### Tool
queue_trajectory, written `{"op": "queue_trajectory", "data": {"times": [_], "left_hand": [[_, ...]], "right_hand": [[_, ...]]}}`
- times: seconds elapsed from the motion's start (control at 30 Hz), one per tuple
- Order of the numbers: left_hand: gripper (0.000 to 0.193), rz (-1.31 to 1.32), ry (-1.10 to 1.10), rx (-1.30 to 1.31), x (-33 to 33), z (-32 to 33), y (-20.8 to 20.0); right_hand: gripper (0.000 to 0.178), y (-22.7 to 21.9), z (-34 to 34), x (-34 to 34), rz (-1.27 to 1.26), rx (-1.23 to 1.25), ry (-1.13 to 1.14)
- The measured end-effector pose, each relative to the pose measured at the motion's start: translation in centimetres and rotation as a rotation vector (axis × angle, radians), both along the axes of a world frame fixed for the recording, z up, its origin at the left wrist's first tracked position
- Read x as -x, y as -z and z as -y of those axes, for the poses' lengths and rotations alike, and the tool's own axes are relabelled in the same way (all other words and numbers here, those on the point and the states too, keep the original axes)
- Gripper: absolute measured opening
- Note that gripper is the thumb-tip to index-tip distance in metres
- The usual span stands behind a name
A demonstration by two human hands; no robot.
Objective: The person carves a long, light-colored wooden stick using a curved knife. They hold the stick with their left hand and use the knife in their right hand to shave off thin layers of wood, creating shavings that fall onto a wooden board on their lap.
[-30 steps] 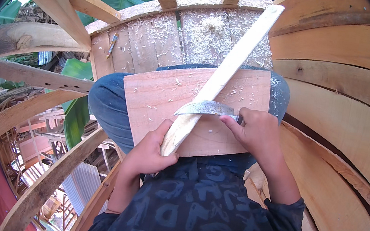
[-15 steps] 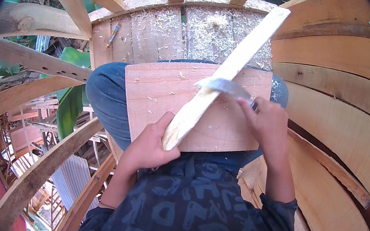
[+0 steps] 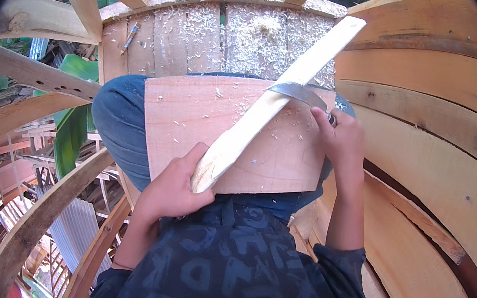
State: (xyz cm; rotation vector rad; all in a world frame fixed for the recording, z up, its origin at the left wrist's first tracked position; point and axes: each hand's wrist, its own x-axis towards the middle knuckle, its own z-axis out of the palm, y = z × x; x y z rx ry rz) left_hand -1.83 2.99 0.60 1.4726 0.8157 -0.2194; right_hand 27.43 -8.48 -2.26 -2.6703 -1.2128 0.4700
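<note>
My left hand (image 3: pixel 176 186) is closed round the near end of a long, pale, flat piece of wood (image 3: pixel 247 125), which slants away to the upper right. In my right hand (image 3: pixel 339 137) is the handle of a knife with a broad curved metal blade (image 3: pixel 299 91). Its blade lies across the wood strip, a little beyond the middle. Most of the handle is hidden by my fingers. Under the strip, a reddish flat board (image 3: pixel 194 116) rests over my lap, with a few shavings on it.
Wood shavings (image 3: pixel 261 43) cover the plank floor ahead of my knees. A small pen-like stick (image 3: pixel 129 38) lies at the far left. Curved timber ribs (image 3: pixel 49 214) stand to the left, and a wall of wide planks (image 3: pixel 432 138) rises on the right.
The knife blade has slid up along the strip, away from my left hand. The whole view has shifted slightly, and my left hand keeps its grip.
</note>
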Motion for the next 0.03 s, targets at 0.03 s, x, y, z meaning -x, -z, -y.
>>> {"op": "queue_trajectory", "data": {"times": [0.03], "left_hand": [[0.083,-0.180,0.107,0.118,-0.62,-0.49,-0.57]], "right_hand": [[0.065,-0.10,0.17,0.26,-0.035,0.064,0.044]]}}
